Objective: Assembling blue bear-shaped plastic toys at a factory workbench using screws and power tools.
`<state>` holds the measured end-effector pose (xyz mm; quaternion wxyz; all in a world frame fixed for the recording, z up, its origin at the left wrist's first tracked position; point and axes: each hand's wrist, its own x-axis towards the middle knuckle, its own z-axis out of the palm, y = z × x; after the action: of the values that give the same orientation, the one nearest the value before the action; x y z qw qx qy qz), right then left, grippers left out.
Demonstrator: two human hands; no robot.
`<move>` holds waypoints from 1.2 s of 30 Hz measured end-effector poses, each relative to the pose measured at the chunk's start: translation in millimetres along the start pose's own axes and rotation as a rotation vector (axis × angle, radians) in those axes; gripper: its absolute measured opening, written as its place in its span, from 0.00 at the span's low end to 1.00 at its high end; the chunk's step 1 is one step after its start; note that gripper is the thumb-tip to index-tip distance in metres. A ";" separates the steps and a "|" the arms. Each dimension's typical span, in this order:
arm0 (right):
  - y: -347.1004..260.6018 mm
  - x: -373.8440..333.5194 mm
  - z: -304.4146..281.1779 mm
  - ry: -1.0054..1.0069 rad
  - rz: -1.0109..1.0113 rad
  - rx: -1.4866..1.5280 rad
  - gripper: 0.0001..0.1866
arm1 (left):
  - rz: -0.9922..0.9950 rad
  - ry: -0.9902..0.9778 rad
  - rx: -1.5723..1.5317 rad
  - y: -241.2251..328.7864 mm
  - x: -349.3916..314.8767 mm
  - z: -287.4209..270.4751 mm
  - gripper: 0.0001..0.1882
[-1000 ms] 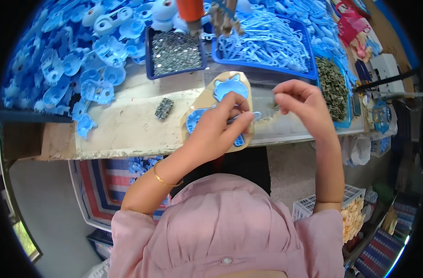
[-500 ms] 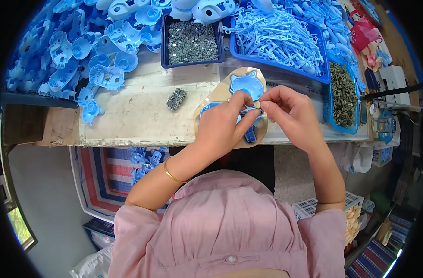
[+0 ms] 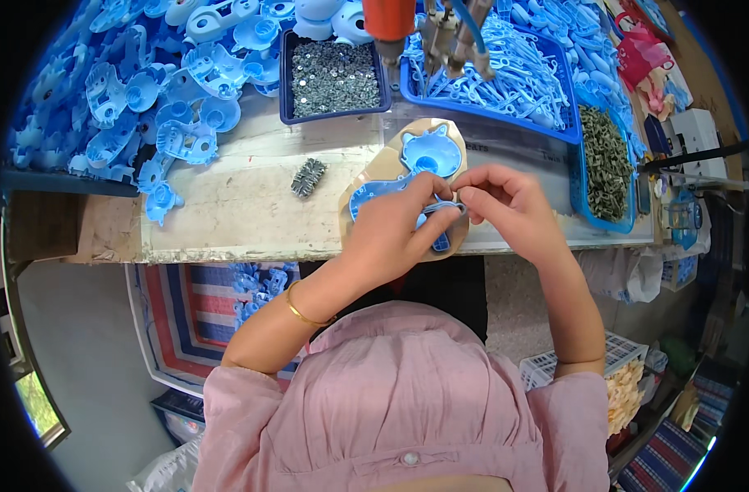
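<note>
A light-blue plastic shell [image 3: 431,153] with a round cup lies in a tan holder [image 3: 409,131] at the table's front edge. Over the shell, my left hand [image 3: 395,215] is closed, its thumb and fingers pinching a slim blue plastic rod [image 3: 450,207] with a ringed end. My right hand [image 3: 505,205] meets it from the right, fingertips pressed together at that ringed end. Whatever small piece sits between the right fingertips is too hidden to name. Part of the shell is covered by my left hand.
Behind stand a dark blue tray [image 3: 289,107] of small metal pieces and a blue basket [image 3: 505,125] of blue rods. Metal clips fill a basket [image 3: 601,176] at right. Blue shells [image 3: 190,139] are heaped left. A red-and-metal tool [image 3: 389,20] hangs above. A clump of metal clips [image 3: 309,178] lies left.
The red-and-metal tool has come into view at the top. My right fingertips have closed in on the rod's ringed end, and my left hand has shifted slightly.
</note>
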<state>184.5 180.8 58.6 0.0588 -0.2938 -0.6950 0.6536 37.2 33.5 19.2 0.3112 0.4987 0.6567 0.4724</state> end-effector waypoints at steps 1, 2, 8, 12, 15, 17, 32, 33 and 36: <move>-0.4 -1.0 -0.4 0.002 0.000 0.001 0.11 | 0.076 0.039 0.011 -0.8 -1.9 3.0 0.14; -0.8 -1.9 -0.7 -0.013 0.009 0.049 0.09 | 0.151 0.076 0.022 -1.1 -3.1 4.6 0.15; -12.1 -14.3 16.3 0.125 -0.382 -0.457 0.05 | -0.054 -0.055 -0.224 -7.0 -11.1 2.7 0.14; -9.6 -9.0 22.0 0.153 -0.146 -0.391 0.04 | 0.229 -0.001 0.445 8.4 -16.6 -1.7 0.12; 7.6 -0.2 19.3 0.045 -0.042 -0.222 0.05 | 0.528 0.169 0.365 13.4 -23.1 1.1 0.15; 3.3 -6.6 11.0 0.041 0.004 -0.066 0.05 | 0.468 0.223 0.413 12.4 -20.2 -0.7 0.15; 95.0 -79.3 -180.4 1.352 -0.500 0.208 0.09 | -0.094 0.136 -0.256 6.4 -32.1 -20.1 0.07; 124.1 -100.5 -226.1 1.445 -0.507 0.268 0.09 | -0.084 0.118 -0.261 9.0 -27.7 -17.4 0.07; 216.7 -145.7 -336.3 1.633 -0.326 0.309 0.09 | -0.109 0.083 -0.280 15.5 -20.7 -10.5 0.06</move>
<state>532.6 398.1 -55.0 0.6753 -0.5585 -0.3710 0.3073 40.0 11.5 36.2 0.3757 0.3941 0.6227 0.5620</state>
